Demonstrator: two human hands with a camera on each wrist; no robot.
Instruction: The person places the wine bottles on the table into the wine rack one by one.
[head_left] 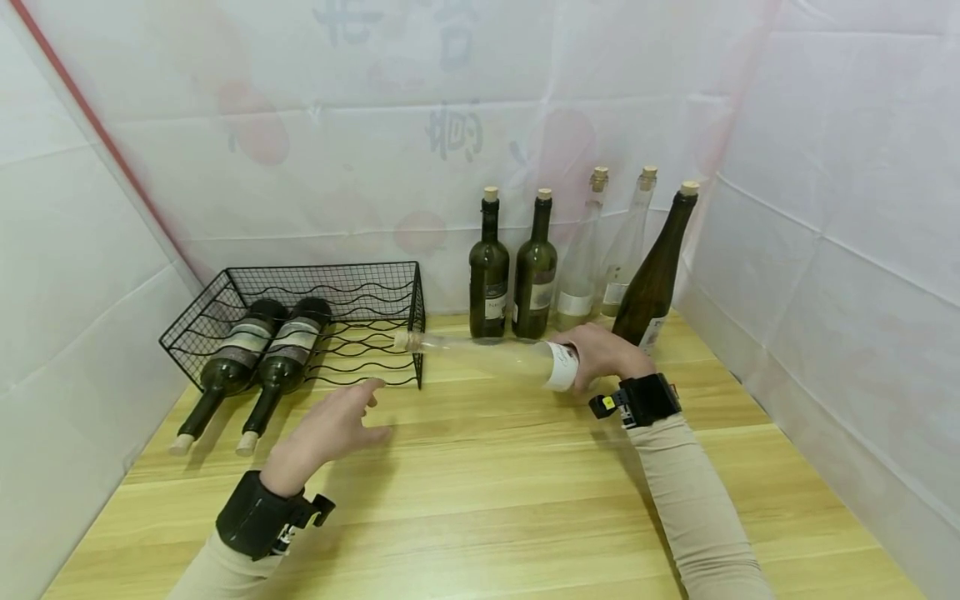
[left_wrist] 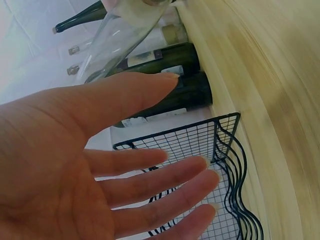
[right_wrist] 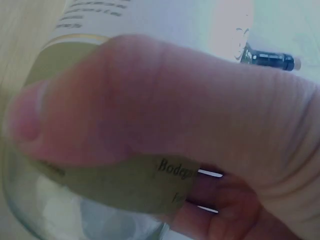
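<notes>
A clear glass bottle (head_left: 487,358) with a cork and a white label lies sideways in the air, its neck pointing left toward the rack. My right hand (head_left: 600,354) grips it near the base; in the right wrist view the thumb wraps over the label (right_wrist: 125,185). My left hand (head_left: 333,429) hovers just in front of the black wire rack (head_left: 417,325), fingers spread and holding nothing. Two dark green wine bottles (head_left: 281,358) lie side by side in the rack's left part, their corked necks jutting out over the table.
Behind the held bottle stand two green bottles (head_left: 489,283), two clear bottles (head_left: 577,275) and a tall dark bottle (head_left: 660,267), all corked. White sheeting (head_left: 337,183) hangs along the back and sides of the wooden table (head_left: 487,500).
</notes>
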